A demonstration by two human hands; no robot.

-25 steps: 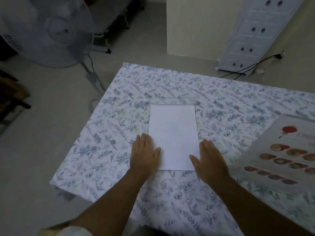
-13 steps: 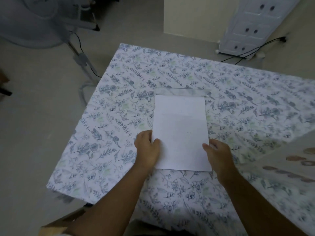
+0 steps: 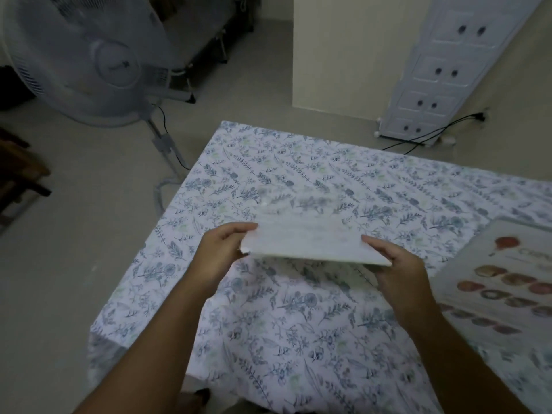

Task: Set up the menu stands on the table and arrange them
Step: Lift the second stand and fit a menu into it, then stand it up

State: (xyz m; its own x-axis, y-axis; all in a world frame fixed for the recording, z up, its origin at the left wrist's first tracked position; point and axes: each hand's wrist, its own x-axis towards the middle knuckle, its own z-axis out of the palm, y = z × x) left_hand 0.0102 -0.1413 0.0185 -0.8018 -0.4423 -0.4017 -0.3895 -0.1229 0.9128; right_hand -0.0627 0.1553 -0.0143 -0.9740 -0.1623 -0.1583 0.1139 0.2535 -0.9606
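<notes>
A clear menu stand with a white sheet in it (image 3: pixel 301 239) is held above the table (image 3: pixel 298 324), its near edge lifted and its blurred far end tilted down toward the cloth. My left hand (image 3: pixel 221 252) grips the stand's left near corner. My right hand (image 3: pixel 394 267) grips its right near corner. A second menu stand (image 3: pixel 501 282), showing pictures of food, lies flat on the table at the right edge of view.
A floral cloth covers the table. A standing fan (image 3: pixel 86 58) with a cable is on the floor at the left. A white drawer cabinet (image 3: pixel 442 67) and a black cable (image 3: pixel 433 135) are beyond the table's far side.
Both hands went from lying flat beside the stand to gripping its near corners, then lifted its near edge off the cloth. The camera view has tilted up.
</notes>
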